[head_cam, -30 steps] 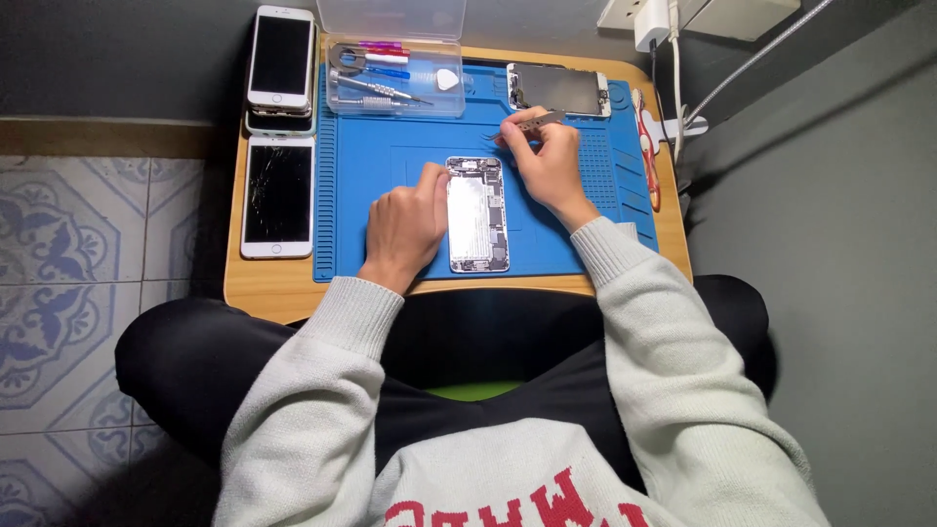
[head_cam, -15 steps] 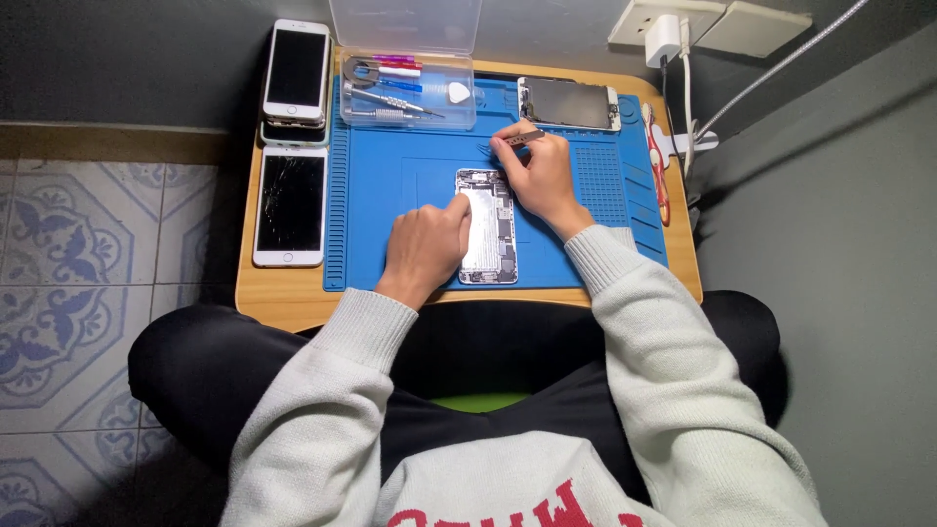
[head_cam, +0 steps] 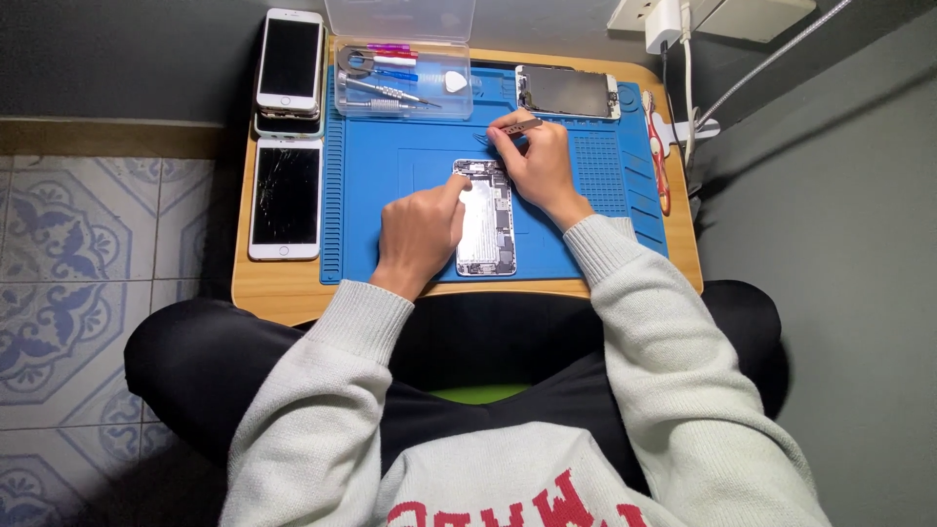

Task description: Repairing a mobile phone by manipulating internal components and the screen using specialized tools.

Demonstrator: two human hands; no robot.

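An opened phone body (head_cam: pixel 487 221) with its circuit parts showing lies on a blue work mat (head_cam: pixel 390 166). My left hand (head_cam: pixel 421 227) rests against the phone's left edge, the thumb touching its upper left corner. My right hand (head_cam: pixel 534 161) is just above and right of the phone and pinches a slim metal tool (head_cam: pixel 515 127), whose tip points toward the phone's top end. The detached screen (head_cam: pixel 568 93) lies at the mat's far right corner.
A clear plastic box (head_cam: pixel 402 80) with tweezers and small tools sits at the mat's far edge. Stacked white phones (head_cam: pixel 289 66) and a cracked white phone (head_cam: pixel 286 198) lie left on the wooden lap table (head_cam: pixel 283 298). A red-handled tool (head_cam: pixel 657 166) lies right, cables (head_cam: pixel 683 88) behind.
The view has shifted a little. My right hand has lifted the slim tool slightly away from the phone's top. My left hand stays on the phone's left side.
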